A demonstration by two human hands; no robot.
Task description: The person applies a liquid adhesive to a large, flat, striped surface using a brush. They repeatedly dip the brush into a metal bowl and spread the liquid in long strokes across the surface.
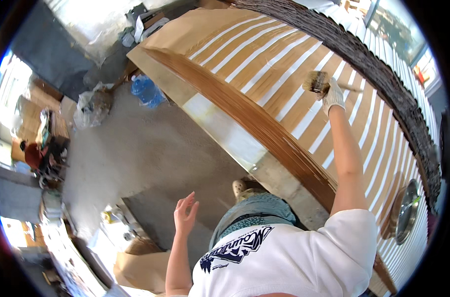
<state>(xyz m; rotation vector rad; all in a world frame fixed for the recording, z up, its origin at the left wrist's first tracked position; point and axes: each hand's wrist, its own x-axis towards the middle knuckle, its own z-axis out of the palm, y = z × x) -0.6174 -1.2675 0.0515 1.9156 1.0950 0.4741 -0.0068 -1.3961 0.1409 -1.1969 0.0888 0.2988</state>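
My right hand (334, 98), in a white knitted glove, grips a wide brush (316, 83) with dark, matted bristles. Both are over a long spread of overlapping brown sheets (279, 81) with white stripes running across them. Whether the bristles touch the surface I cannot tell. Bare and raised over the floor, my left hand (186, 213) holds nothing, its fingers apart. A metal bowl (407, 213) with something green in it rests on the striped sheets at the right.
A dark, ragged-edged stack (378, 62) lines the far side of the sheets. Beneath their near edge runs a pale table edge (225, 133). Blue plastic (146, 91) and a clear bag (92, 108) lie on the grey floor (121, 153). Brown paper (141, 270) sits at lower left.
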